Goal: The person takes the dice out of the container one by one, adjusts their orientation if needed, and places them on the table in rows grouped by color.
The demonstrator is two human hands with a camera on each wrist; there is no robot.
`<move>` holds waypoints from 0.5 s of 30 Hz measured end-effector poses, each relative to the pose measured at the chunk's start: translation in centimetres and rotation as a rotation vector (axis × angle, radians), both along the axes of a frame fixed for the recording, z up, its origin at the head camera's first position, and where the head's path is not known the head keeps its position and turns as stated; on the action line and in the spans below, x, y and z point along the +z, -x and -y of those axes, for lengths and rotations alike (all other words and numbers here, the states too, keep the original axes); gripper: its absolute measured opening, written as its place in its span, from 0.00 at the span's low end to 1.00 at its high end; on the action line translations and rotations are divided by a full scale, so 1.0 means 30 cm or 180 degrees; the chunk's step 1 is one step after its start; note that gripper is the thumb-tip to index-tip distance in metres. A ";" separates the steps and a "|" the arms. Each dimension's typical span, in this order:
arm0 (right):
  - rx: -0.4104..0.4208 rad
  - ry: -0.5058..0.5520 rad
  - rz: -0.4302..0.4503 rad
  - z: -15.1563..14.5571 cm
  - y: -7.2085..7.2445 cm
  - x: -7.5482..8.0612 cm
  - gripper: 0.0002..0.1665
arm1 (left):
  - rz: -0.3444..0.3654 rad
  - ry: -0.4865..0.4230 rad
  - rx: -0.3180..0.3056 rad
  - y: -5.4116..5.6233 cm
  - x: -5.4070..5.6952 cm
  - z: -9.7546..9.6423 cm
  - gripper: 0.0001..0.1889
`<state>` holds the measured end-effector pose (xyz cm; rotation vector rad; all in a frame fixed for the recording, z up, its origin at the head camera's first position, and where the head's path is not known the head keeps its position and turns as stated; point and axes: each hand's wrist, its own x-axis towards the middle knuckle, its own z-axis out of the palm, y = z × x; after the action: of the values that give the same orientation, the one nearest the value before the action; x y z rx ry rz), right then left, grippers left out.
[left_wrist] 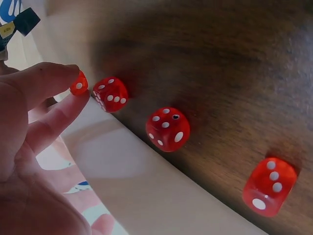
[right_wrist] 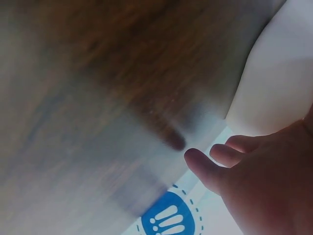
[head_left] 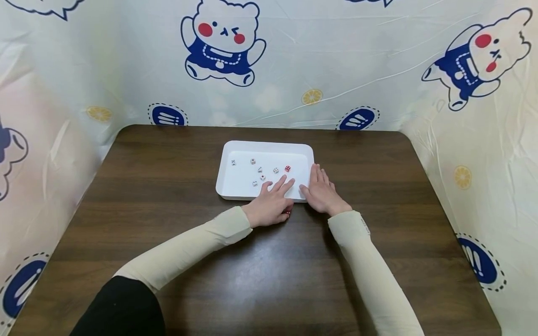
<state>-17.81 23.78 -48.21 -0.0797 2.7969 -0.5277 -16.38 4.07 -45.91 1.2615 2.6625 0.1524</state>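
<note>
Left hand [left_wrist: 29, 156] at frame left, fingers [left_wrist: 49, 82] pinching a red die [left_wrist: 79, 84] (one white pip showing). Three more on dark, wood-grained surface [left_wrist: 210, 63]: near die [left_wrist: 110, 94] just beside the pinched one; middle die [left_wrist: 167, 129]; far-right die [left_wrist: 270, 186], three pips in line. Pale wall [left_wrist: 142, 183] slants below them. Dark blocky object [left_wrist: 27, 21], upper left, unclear.

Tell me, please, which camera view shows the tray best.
The head view: nearly the whole tray is visible, including its inside. The left wrist view shows only a strip of its side; the right wrist view, only a part at the upper right.
</note>
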 end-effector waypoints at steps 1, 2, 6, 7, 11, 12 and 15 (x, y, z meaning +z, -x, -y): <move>-0.0003 0.0007 -0.0002 0.001 0.000 0.001 0.48 | -0.0016 0.0006 0.0001 0.000 -0.002 0.001 0.06; -0.0005 0.0012 -0.0002 0.001 -0.001 0.001 0.48 | -0.0026 0.0012 0.0004 0.001 -0.003 0.001 0.06; 0.0000 0.0022 -0.0008 0.002 0.000 0.001 0.48 | -0.0039 0.0018 0.0010 0.000 -0.007 0.003 0.06; 0.0002 0.0022 -0.0010 0.002 0.000 0.001 0.48 | -0.0039 0.0022 0.0010 0.000 -0.008 0.003 0.06; -0.0001 0.0032 -0.0021 0.003 -0.002 0.003 0.47 | -0.0064 0.0028 -0.0011 0.000 -0.016 0.004 0.06; -0.0002 0.0034 -0.0021 0.004 -0.002 0.004 0.47 | -0.0079 0.0024 -0.0017 0.000 -0.018 0.004 0.06; -0.0002 0.0044 -0.0017 0.005 -0.004 0.007 0.47 | -0.0086 0.0009 -0.0024 0.001 -0.022 0.005 0.06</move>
<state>-17.68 23.63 -48.00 -0.0833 2.7987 -0.5479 -16.42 3.93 -46.56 1.2816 2.6794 0.1315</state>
